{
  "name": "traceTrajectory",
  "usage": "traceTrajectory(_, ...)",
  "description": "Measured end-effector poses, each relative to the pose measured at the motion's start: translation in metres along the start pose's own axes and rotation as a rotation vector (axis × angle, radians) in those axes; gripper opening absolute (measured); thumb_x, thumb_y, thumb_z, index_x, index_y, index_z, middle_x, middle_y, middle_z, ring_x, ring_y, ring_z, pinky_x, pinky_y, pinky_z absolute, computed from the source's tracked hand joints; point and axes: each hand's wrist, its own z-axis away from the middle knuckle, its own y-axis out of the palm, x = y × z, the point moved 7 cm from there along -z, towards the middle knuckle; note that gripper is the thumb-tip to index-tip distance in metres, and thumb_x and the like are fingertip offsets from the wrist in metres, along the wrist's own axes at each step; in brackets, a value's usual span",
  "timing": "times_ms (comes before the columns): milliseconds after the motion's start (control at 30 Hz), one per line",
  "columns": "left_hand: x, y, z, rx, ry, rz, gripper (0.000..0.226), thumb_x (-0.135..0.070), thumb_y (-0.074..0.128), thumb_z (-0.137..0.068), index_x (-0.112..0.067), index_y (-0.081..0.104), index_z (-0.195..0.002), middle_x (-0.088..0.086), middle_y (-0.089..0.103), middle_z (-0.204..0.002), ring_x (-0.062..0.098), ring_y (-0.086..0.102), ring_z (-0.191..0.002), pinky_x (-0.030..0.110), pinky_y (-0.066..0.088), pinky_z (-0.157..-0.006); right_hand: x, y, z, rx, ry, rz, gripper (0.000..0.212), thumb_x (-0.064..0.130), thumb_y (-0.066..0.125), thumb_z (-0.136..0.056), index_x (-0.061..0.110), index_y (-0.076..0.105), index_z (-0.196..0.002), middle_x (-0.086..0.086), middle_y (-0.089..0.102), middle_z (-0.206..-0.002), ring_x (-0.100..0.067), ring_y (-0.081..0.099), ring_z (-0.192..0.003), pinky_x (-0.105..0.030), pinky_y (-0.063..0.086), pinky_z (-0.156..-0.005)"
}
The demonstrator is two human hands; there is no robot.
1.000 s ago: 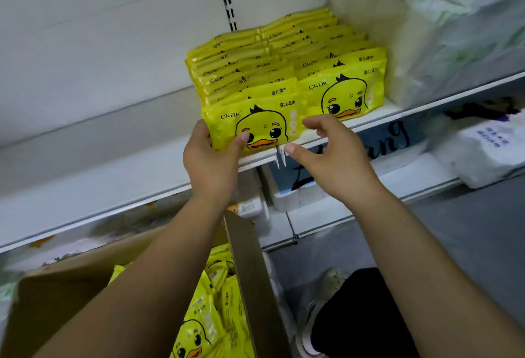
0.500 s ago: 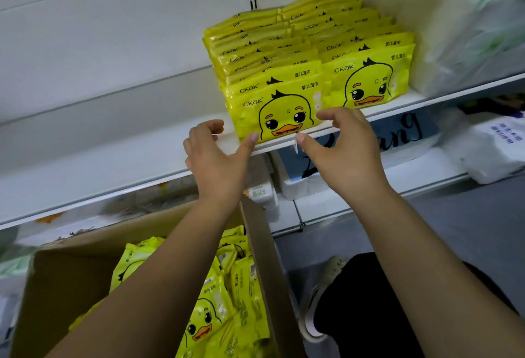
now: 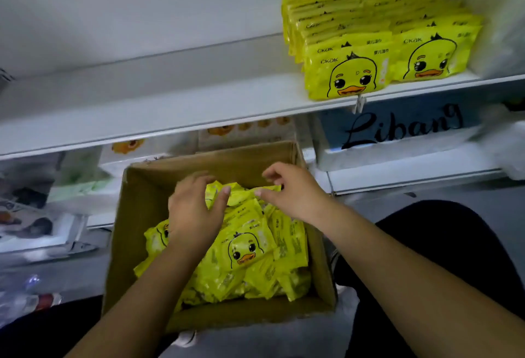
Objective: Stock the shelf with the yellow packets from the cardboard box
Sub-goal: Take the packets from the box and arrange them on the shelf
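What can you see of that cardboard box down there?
The cardboard box is plain brown and open on top. It sits low, below the white shelf. Yellow packets with duck faces lie heaped inside, leaving its left part bare. The left hand hovers open over the pile; whether the right hand pinches a packet is unclear.

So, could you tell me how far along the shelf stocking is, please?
Done: two rows of yellow packets stand on the shelf. In hand: the left hand and right hand reach over the cardboard box; any grip is unclear. Left: a heap of loose packets lies in the box.
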Motion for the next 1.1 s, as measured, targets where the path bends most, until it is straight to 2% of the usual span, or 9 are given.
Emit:
traceTrajectory(133,0.063,-0.013,0.057,0.061,-0.074,-0.151,0.057,-0.057,0.044,-0.093,-0.010,0.071,-0.109,0.008,0.067,-0.124,0.034,0.060,-0.115,0.048,0.046,-0.092,-0.028,0.079,-0.014,0.244,0.092,0.298,0.052,0.043,0.075,-0.086,0.012,0.061,-0.125,-0.007,0.063,-0.127,-0.025,0.059,-0.117,-0.029,0.045,-0.088)
traceTrajectory(300,0.119,-0.048,0.103,-0.113,-0.169,-0.227,0.049,-0.046,0.052,-0.096,-0.001,0.065,-0.109,0.024,0.060,-0.129,0.044,0.055,-0.115,0.055,0.047,-0.094,-0.048,0.146,-0.014,0.427,0.127,0.621,0.064,0.051,0.069,-0.088,0.010,0.054,-0.134,-0.012,0.058,-0.135,-0.032,0.050,-0.126,-0.040,0.048,-0.099)
traceTrajectory(367,0.132,-0.060,0.105,-0.182,-0.257,-0.200,0.047,-0.040,0.058,-0.098,0.002,0.062,-0.118,0.026,0.056,-0.135,0.045,0.051,-0.122,0.055,0.044,-0.097,-0.048,0.166,-0.012,0.469,0.076,0.753,0.070,0.054,0.069,-0.087,0.014,0.048,-0.140,-0.011,0.052,-0.140,-0.033,0.042,-0.134,-0.044,0.044,-0.104)
traceTrajectory(467,0.157,-0.059,0.107,-0.140,-0.381,-0.175,0.053,-0.042,0.052,-0.102,0.002,0.054,-0.132,0.025,0.057,-0.135,0.044,0.052,-0.123,0.055,0.043,-0.097,-0.052,0.191,-0.010,0.494,0.016,0.953,0.080,0.057,0.071,-0.083,0.017,0.040,-0.145,-0.009,0.047,-0.144,-0.031,0.037,-0.138,-0.048,0.037,-0.108)
traceTrajectory(600,0.185,-0.048,0.118,-0.040,-0.580,-0.145,0.046,-0.045,0.038,-0.108,-0.004,0.051,-0.125,0.023,0.061,-0.121,0.047,0.059,-0.108,0.048,0.040,-0.077,-0.058,0.205,-0.008,0.452,0.025,1.131,0.085,0.061,0.075,-0.076,0.014,0.042,-0.139,-0.009,0.049,-0.138,-0.029,0.040,-0.132,-0.048,0.033,-0.106)
traceTrajectory(700,0.187,-0.049,0.117,-0.049,-0.607,-0.098,0.044,-0.044,0.030,-0.110,-0.007,0.052,-0.115,0.021,0.065,-0.112,0.046,0.061,-0.100,0.042,0.031,-0.070,-0.056,0.211,-0.012,0.542,0.056,1.143,0.064,0.060,0.073,-0.079,0.017,0.058,-0.124,-0.006,0.055,-0.130,-0.028,0.039,-0.131,-0.047,0.030,-0.105)
traceTrajectory(900,0.196,-0.054,0.119,-0.102,-0.657,-0.017,0.045,-0.042,0.026,-0.111,-0.009,0.057,-0.111,0.019,0.067,-0.103,0.044,0.061,-0.094,0.038,0.030,-0.069,-0.007,0.219,-0.041,0.572,-0.197,0.783,0.068,0.044,0.076,-0.084,0.016,0.051,-0.142,-0.010,0.046,-0.143,-0.030,0.032,-0.139,-0.044,0.036,-0.109)
traceTrajectory(1000,0.199,-0.052,0.118,-0.078,-0.674,-0.018,0.046,-0.043,0.024,-0.111,-0.011,0.056,-0.111,0.017,0.067,-0.102,0.043,0.060,-0.094,0.038,0.030,-0.069,0.021,0.233,-0.061,0.511,-0.367,0.657,0.060,0.038,0.079,-0.082,0.011,0.057,-0.132,-0.008,0.042,-0.151,-0.031,0.030,-0.142,-0.049,0.035,-0.111)
traceTrajectory(1100,0.202,-0.051,0.118,-0.067,-0.647,-0.026,0.043,-0.045,0.024,-0.110,-0.013,0.053,-0.110,0.013,0.066,-0.101,0.042,0.061,-0.092,0.038,0.031,-0.068,0.031,0.261,-0.079,0.530,-0.379,0.612,0.047,0.031,0.081,-0.082,0.011,0.061,-0.119,-0.002,0.035,-0.160,-0.029,0.028,-0.145,-0.045,0.031,-0.114)
